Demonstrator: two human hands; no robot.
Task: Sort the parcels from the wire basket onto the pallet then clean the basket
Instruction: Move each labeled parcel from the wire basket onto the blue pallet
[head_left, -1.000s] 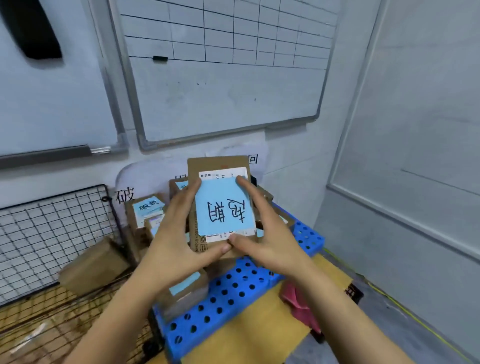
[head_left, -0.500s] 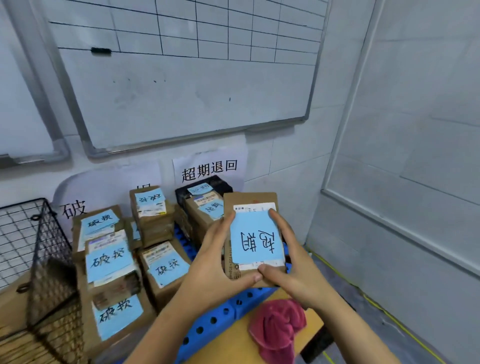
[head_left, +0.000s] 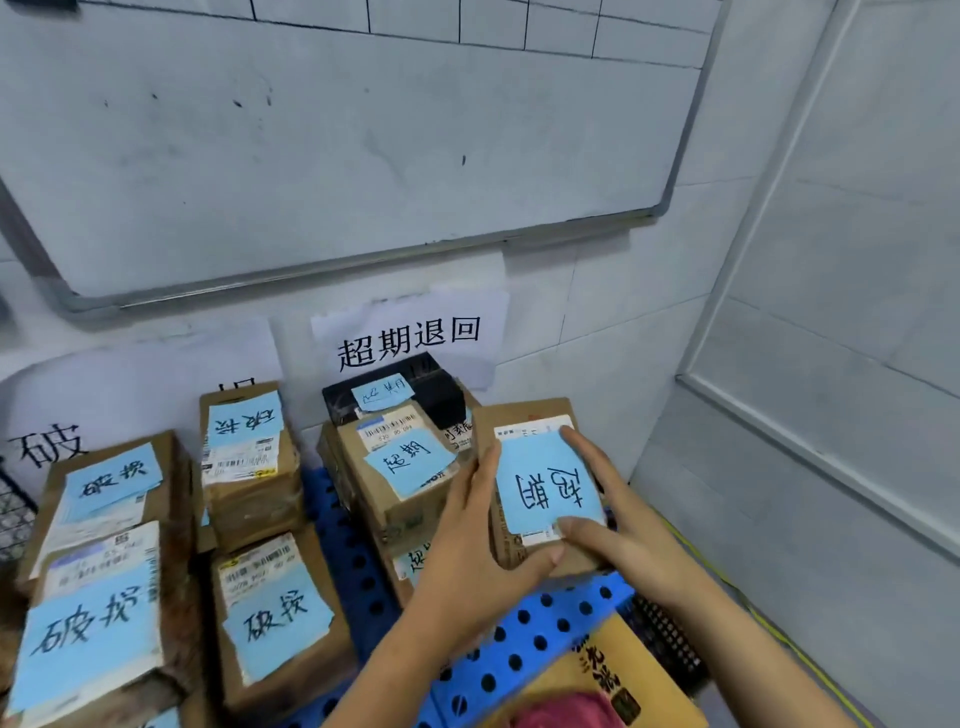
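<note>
Right now both hands are holding one brown cardboard parcel (head_left: 540, 483) over the right rear part of the blue perforated pallet (head_left: 524, 639). The parcel is showing a white shipping label and a large blue note with handwritten characters. The left hand (head_left: 467, 551) is gripping its left side, with the thumb reaching across the lower front edge. The right hand (head_left: 618, 525) is clasping the right side, its thumb pressing on the bottom of the note and its fingers running up to the top right corner. I cannot tell whether the parcel's bottom is touching the pallet.

Just to its left a stacked parcel (head_left: 410, 462) with a similar blue note is sitting on the pallet, and a black box (head_left: 395, 395) is lying behind it against the wall. A paper sign (head_left: 410, 338) with printed characters is hanging above them. Further left, across a strip of bare pallet, four more noted boxes (head_left: 280, 618) are standing in a group. A sliver of the wire basket (head_left: 13, 512) is showing at the far left edge.

A whiteboard (head_left: 363, 130) is filling the wall above. A yellow-brown carton (head_left: 613, 670) and a pink cloth (head_left: 566, 712) are lying near the bottom edge.
</note>
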